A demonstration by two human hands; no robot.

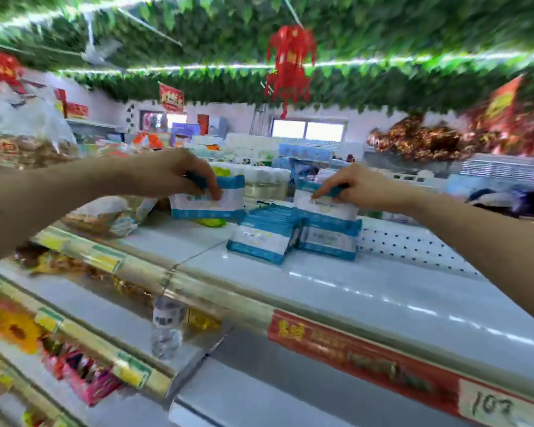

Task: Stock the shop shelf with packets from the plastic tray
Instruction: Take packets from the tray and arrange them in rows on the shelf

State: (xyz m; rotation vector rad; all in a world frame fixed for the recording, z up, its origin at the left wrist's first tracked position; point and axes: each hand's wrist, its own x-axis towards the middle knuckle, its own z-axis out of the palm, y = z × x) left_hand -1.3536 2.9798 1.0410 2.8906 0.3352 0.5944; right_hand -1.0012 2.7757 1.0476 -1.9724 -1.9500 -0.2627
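Fingers (211,188) of the left hand (173,175) curl over the top edge of a white-and-blue packet, the left-hand packet (208,206), pinching it against the thumb. The right hand (359,184) pinches the top edge of a matching right-hand packet (326,206) the same way.

Both bare arms reach forward over a white shop shelf (336,291) with a red price strip (367,355) along its front edge. Two short rows of the same packets stand face-forward on the shelf, side by side and touching: a left row (259,241) and a right row (329,243). The left-hand packet hangs upright, apart from the rows and to their left. The right-hand packet is upright just behind the right row; whether it touches the row cannot be told. The plastic tray is not in view. Motion blur makes the packet print unreadable.

The step in hand appears to be seating these two packets in the rows. Doing it well likely means lowering each one upright, face forward, tight against the back of its row, with its lower edge flat on the shelf. The left-hand packet probably needs to move right, behind the left row. Letting go only once each packet leans on its neighbour should stop the soft packets toppling.
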